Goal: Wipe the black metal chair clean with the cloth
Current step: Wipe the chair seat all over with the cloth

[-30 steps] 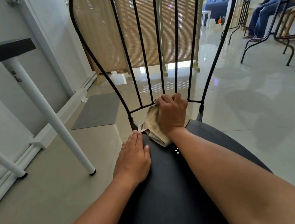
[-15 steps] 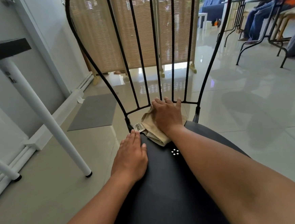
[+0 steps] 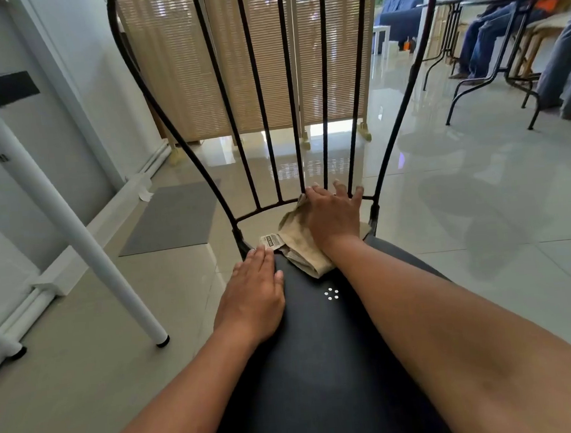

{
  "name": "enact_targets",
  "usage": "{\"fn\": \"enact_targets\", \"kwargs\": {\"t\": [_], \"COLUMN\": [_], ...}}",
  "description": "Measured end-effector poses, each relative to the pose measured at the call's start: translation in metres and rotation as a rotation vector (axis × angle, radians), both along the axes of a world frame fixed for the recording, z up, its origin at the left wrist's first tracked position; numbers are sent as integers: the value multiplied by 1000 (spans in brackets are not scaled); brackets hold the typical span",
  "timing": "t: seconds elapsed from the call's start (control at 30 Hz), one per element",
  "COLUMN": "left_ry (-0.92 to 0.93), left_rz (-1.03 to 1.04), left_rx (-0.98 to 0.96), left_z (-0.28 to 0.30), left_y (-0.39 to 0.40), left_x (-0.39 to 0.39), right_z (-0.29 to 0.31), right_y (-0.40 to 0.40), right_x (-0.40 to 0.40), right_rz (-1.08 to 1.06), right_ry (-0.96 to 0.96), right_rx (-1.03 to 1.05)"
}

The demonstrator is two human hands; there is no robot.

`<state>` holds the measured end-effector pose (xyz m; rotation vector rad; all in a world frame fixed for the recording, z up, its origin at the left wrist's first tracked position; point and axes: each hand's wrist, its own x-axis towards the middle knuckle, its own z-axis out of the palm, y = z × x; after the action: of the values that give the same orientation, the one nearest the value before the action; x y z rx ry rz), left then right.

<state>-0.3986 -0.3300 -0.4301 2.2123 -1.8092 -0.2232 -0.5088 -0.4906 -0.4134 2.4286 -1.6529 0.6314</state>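
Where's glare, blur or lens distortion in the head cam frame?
Head view: glare on the glossy floor tiles below the backlit screen; wide-angle bend in the white table leg; seated person far right soft; right hand and cloth sharp.

cloth (image 3: pixel 298 246) at back of chair (image 3: pixel 323 367) seat, right hand (image 3: pixel 333 216) on it, left hand (image 3: pixel 254 292) left beside

The black metal chair (image 3: pixel 323 367) loses the top of its backrest past the upper edge and its seat front past the bottom edge. The right hand (image 3: pixel 332 217) covers much of the cloth (image 3: pixel 296 246), whose tag print is too small to read. Both forearms run off the bottom edge.
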Motion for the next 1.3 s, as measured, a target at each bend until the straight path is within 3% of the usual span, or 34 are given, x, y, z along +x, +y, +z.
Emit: {"fn": "enact_targets", "kwargs": {"t": [0.2, 0.47, 0.67, 0.73, 0.93, 1.3], "left_ry": [-10, 7, -3, -4, -14, -10], "left_rz": [-1, 24, 20, 21, 23, 22], "left_rx": [-10, -25, -37, -37, -37, -8], "left_z": [-3, -1, -2, -1, -3, -1], "left_y": [-2, -3, -1, -2, -4, -6], "left_x": [2, -1, -1, -1, -1, 1], "right_z": [-2, -15, -14, -8, -1, 1], "right_y": [-8, 1, -9, -12, -17, 25], "right_x": [-2, -26, -39, -39, -39, -54], "right_rz": [35, 8, -67, -40, -31, 32], "right_ry": [13, -232, -142, -114, 67, 64], "right_rx": [44, -339, -390, -350, 28, 79]}}
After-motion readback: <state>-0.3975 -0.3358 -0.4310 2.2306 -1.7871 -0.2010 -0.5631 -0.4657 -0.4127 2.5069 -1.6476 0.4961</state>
